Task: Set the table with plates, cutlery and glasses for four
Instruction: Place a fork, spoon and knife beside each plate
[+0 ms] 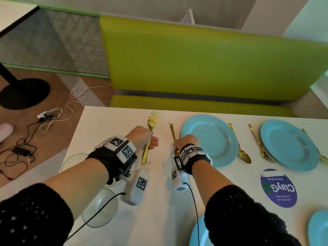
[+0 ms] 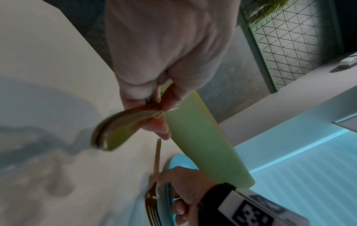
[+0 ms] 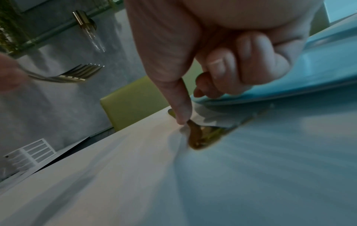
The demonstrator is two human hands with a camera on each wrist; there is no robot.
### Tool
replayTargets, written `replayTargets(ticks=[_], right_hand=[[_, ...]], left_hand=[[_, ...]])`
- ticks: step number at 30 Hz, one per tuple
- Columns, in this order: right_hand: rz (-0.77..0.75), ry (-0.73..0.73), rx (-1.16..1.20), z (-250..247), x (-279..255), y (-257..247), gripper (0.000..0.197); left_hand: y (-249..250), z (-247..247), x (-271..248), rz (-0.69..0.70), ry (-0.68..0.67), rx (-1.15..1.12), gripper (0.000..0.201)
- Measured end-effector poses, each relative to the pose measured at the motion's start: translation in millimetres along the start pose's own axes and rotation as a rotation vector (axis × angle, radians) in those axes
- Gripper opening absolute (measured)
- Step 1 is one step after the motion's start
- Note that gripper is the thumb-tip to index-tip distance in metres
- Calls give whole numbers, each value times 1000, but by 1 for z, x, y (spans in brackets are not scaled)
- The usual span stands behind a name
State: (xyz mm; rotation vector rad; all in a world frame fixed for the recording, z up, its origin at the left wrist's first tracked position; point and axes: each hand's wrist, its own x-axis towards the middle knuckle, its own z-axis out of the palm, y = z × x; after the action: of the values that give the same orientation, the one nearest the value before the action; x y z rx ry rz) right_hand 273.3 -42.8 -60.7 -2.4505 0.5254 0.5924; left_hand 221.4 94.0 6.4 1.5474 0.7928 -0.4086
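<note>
- While a gold fork (image 1: 173,134) is being set on the table (image 1: 110,125) just left of the far-left blue plate (image 1: 209,139), head view: right hand (image 1: 186,142) rests over the fork, fingers mostly curled, index tip down on it. Left hand (image 1: 142,139) is clenched round spare forks (image 1: 150,134), at least two, tines up and clear of the table.
- Head view cont.: spoon (image 1: 239,144) lies right of that plate, 2nd plate (image 1: 289,146) further right w/ cutlery either side; two more plates seen partly at the near edge. Glass bowls (image 1: 99,210) sit near-left, close under the left forearm.
- Left wrist view: handles are pinched between thumb and fingers, blurred. Fork on the table lies alongside the plate rim; touching or not can't be told.
- Right wrist view: index finger (image 3: 179,107) presses the fork flat beside the plate.
- Risks (judged): fork could skew or ride onto the rim if nudged; the spare forks could slip from a loose pinch; forearm or cable could catch a bowl.
- Room: open tabletop left of the fork; far edge is close beyond the handle tip, so little slack there.
</note>
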Motion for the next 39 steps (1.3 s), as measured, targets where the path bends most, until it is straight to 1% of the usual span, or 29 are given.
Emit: replayTargets(ticks=[3,7,14,21,24,26,34,38,39], right_hand=[[28,-8,34,-2,2,0,11],[52,6,85,-3,5,0,26],[72,16,131,-7,3,-2,32],[64,15,141,-6,0,2,29],[55,1,120,-6,-2,2,17],[47,0,99,-7,-4,3,13],[46,7,86,-14,-10,7,15],[40,32,84,-29,-23,14,19],[32,37,65,-32,-27,16,23]], left_hand=[[-1,0,0,1,-5,2,15],[-1,0,0,7,-6,-7,15],[-3,-1,0,-7,7,-10,22],[-6,-1,-1,-10,18,-18,26],[-7,0,-3,-10,15,-7,26],[-8,0,-4,-11,16,-2,25],[-8,-4,-8,-3,11,-3,27],[-8,0,-14,1,-8,5,26],[-8,3,-17,1,-17,5,25]])
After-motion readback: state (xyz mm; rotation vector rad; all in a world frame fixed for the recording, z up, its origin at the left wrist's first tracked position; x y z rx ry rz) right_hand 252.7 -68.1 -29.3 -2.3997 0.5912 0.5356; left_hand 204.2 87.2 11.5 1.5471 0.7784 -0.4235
